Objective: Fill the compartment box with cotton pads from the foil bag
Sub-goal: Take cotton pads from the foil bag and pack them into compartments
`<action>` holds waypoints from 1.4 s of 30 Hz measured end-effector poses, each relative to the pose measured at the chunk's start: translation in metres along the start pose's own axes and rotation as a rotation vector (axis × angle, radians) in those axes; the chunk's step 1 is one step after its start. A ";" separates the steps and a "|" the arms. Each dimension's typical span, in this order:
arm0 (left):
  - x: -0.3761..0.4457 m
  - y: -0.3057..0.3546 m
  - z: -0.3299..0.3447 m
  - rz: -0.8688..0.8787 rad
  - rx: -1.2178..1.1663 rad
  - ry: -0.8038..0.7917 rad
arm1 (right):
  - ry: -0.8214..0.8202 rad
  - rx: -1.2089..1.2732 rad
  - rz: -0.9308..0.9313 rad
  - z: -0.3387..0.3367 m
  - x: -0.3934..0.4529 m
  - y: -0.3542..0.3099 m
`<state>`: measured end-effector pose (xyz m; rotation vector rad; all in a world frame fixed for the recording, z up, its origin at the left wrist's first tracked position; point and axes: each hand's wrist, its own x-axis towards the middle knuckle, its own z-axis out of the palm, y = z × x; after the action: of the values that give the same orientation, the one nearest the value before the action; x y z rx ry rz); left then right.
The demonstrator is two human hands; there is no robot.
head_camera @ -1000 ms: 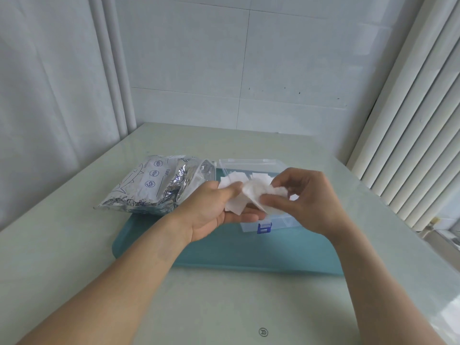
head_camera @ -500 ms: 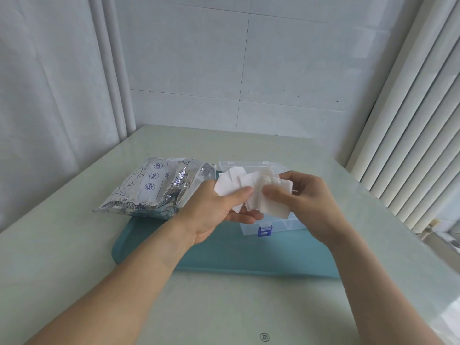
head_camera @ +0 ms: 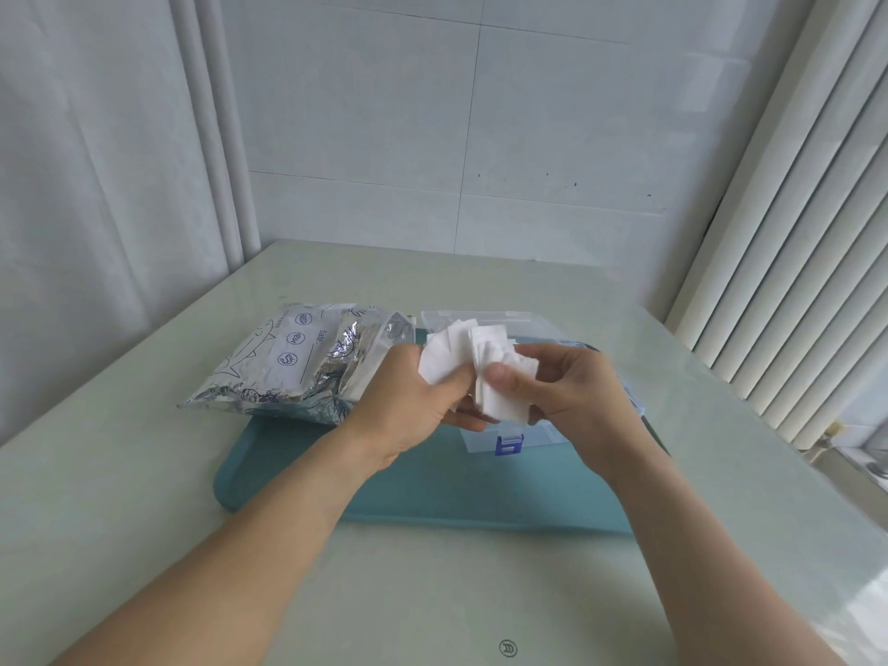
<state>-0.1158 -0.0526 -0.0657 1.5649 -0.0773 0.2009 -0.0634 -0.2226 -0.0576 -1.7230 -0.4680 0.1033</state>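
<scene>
Nearest, two bare forearms reach in over the pale table. Both hands meet above the teal tray. The left hand has its fingers curled, thumb on top, pinching one side of a fanned bunch of white pads. The right hand grips the other side, its thumb pressed flat on the front pad and its fingers curled behind. The pads are held in the air over the box, a clear case with a blue latch on its near wall; the hands hide its compartments. Its lid stands open at the back. Left of the box, the foil bag lies flat, part on the tray and part on the table, mouth toward the box. Beyond are a tiled wall and blinds.
</scene>
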 end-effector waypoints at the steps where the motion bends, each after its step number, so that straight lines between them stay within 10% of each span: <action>1: 0.000 0.001 0.000 -0.008 -0.011 -0.011 | 0.012 -0.037 0.006 -0.001 0.000 0.000; 6: 0.001 0.009 -0.002 -0.117 -0.297 -0.062 | 0.086 -0.110 -0.059 -0.003 0.001 -0.001; 17: 0.005 -0.006 -0.002 0.017 0.007 0.140 | -0.021 -0.060 0.085 -0.009 -0.001 -0.002; 24: 0.003 -0.001 -0.005 -0.037 -0.065 0.145 | -0.084 0.470 -0.047 -0.027 0.003 -0.012; 42: 0.000 0.002 -0.003 -0.108 0.009 -0.166 | 0.050 -0.163 -0.058 -0.003 0.002 0.006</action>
<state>-0.1166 -0.0499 -0.0638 1.5878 -0.1214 -0.0143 -0.0594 -0.2255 -0.0621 -1.8659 -0.4999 -0.0204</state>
